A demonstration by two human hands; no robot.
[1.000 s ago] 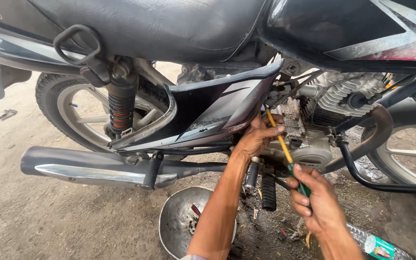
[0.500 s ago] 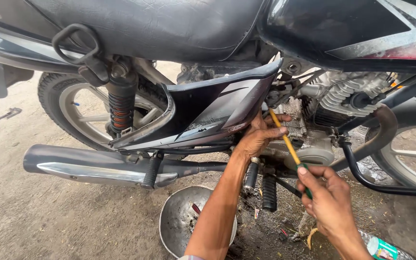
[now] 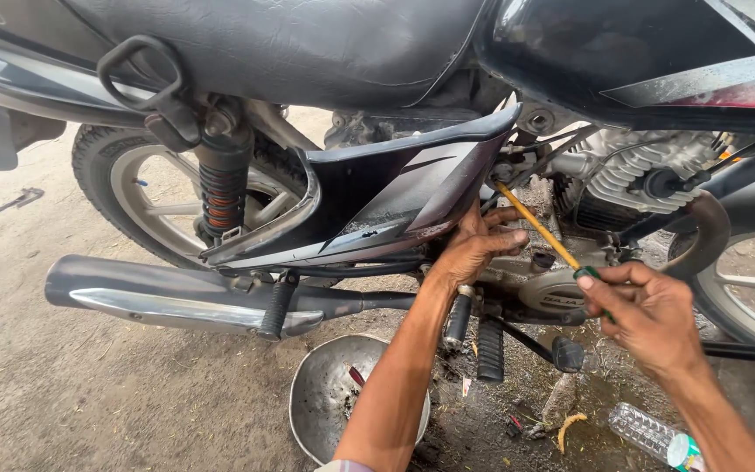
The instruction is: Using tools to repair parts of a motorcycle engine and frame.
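A motorcycle stands side-on, and the person works low at its middle. The left hand [image 3: 474, 249] presses up under the lower edge of the dark side panel [image 3: 395, 197], fingers spread and curled against it, so the palm is hidden and I cannot make out whether anything small sits inside the grip. The right hand [image 3: 648, 315] is closed around the green handle of a screwdriver [image 3: 539, 229]; only a sliver of that handle shows between thumb and forefinger, and the yellow shaft slants up and left from it. The tip disappears behind the front corner of the panel, near the frame, so what it bears on cannot be seen.

Below the hands run the chrome exhaust pipe [image 3: 176, 297] and the black footpegs [image 3: 489, 350]. On the dirt under the left forearm lies a dented metal bowl [image 3: 325, 393], partly covered by the arm, with a few small bits in it that I cannot identify. A clear plastic bottle [image 3: 648, 433] lies on its side at the lower right, just beside the right wrist. The rear wheel [image 3: 146, 197] is half hidden by the shock absorber [image 3: 220, 188] and the panel; the seat [image 3: 308, 52] and tank are cut off by the top edge. Far left on the ground lies a small tool [image 3: 12, 203], too distant to tell its kind
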